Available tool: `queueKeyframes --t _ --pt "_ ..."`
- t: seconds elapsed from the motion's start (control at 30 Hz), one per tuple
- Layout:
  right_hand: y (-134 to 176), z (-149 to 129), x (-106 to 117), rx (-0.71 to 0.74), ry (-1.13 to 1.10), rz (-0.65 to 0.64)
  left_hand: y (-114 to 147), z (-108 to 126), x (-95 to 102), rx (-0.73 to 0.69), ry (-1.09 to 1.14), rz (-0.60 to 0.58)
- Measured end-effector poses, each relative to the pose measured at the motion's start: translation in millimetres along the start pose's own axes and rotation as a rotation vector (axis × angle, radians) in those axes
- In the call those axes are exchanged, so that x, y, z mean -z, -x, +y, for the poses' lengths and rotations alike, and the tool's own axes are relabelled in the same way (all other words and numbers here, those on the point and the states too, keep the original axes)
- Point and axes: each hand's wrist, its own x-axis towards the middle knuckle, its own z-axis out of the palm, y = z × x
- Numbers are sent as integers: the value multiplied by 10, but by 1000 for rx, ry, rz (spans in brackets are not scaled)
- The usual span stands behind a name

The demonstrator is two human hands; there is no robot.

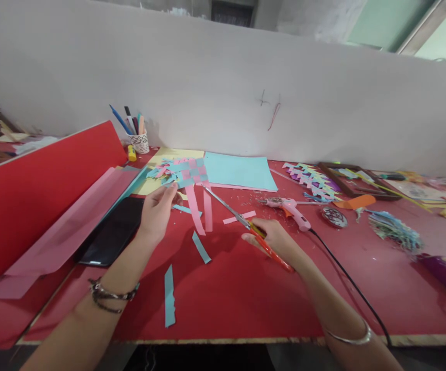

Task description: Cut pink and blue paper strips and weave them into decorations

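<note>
My left hand pinches the lower left edge of a woven paper piece, a pink and light blue checkerboard held above the table. Two long pink strips hang down from it. In my right hand is a pair of scissors with red and yellow handles, fingers wrapped around them. The blade tips reach the bottom edge of the weave, beside the pink strips. Whether the blades touch the paper I cannot tell. Loose light blue strips and a short pink strip lie below on the red table.
A pink glue gun with a black cord lies right of the scissors. Behind are blue paper sheets and a pen cup. A dark phone and a red board are at left, a wooden frame at right.
</note>
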Motion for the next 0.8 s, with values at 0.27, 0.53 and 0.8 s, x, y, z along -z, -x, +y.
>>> queueKeyframes --t 0.27,0.53,0.8 --pt "-7 17 12 -14 48 18 -13 14 -4 13 7 47" --pt "45 14 32 121 -6 -30 -12 45 -33 44 65 37" --pt "25 53 70 173 51 -105 27 103 -65 -14 114 -44"
